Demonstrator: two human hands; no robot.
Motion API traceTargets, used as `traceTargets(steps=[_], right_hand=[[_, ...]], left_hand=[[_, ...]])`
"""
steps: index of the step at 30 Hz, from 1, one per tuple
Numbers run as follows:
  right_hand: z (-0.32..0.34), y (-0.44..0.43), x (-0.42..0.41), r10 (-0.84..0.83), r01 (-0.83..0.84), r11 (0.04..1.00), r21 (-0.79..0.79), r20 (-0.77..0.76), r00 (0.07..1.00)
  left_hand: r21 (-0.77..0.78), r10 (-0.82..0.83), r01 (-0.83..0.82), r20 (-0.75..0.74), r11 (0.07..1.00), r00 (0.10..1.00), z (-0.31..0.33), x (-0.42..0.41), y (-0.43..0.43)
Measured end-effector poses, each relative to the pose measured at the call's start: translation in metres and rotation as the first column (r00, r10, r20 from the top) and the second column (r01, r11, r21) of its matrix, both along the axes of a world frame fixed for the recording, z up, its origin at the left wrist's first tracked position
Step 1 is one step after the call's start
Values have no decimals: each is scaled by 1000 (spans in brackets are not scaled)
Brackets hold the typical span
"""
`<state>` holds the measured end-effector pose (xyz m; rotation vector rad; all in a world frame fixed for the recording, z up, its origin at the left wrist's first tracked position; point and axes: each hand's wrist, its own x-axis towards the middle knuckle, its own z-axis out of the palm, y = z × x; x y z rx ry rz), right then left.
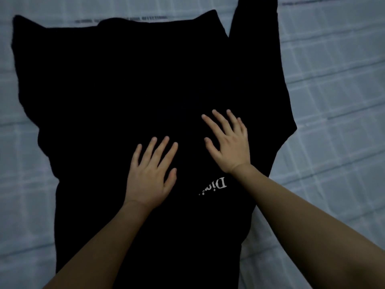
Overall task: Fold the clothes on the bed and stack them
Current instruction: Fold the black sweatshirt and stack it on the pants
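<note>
The black shirt [125,90] lies spread over the bed [337,86], on a pale checked sheet, and fills most of the view. The main risk, as I judge it, is that the dim light and dark cloth hide creases. A wrinkle pressed flat under the palms would get folded in and leave a lumpy fold that sits badly in a stack. The outline also looks ragged: the left edge is wavy and a black strip [257,19] runs off at the top right. I cannot tell whether that strip is a sleeve or another garment. If these edges are not squared first, the sides may not line up. Pushing both palms the same way could also drag the whole shirt across the sheet instead of smoothing it.

Both hands rest palm down on the middle of the shirt and hold nothing. The left hand [151,174] lies flat, with its fingers straight, slightly fanned and pointing away from the person. The right hand [228,144] sits a little farther out, its fingers spread wide and angled leftward, its wrist just beside the white lettering [216,185]. The hands are near each other but apart.
</note>
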<state>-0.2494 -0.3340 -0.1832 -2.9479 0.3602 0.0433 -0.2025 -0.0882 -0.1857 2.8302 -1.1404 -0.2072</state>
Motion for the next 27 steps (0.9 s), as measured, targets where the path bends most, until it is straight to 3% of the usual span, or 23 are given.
traceTargets(steps=[6,8,10,12,14,17,19,23,27], right_hand=[[15,1,0,35,-34,999,20,-33,999],[23,-6,1,130,-127,991,45,-61,990],[39,-29,2,166,-167,978,124,15,986],[56,-72,0,-10,-33,978,207,205,979],[68,-129,0,-218,166,963,212,252,943],[71,-193,8,-423,404,856,324,-12,906],[67,-211,23,-379,384,810,443,-103,920],[60,-219,63,-317,251,620,744,-56,947],[57,-227,69,-450,265,435,861,-47,892]], left_hand=[[-3,26,-26,-5,1000,1000,11,-3,-1],[-12,57,-57,9,998,998,18,-5,-5],[-4,103,-103,54,995,993,29,-6,-21],[-18,171,-170,111,985,979,39,-3,-47],[-134,235,-222,87,966,968,49,3,-84],[-260,166,-152,30,953,986,56,9,-155],[-229,121,-121,-16,966,993,49,11,-202],[-145,208,-215,-64,966,976,21,13,-244],[-247,234,-250,-90,936,968,25,9,-237]])
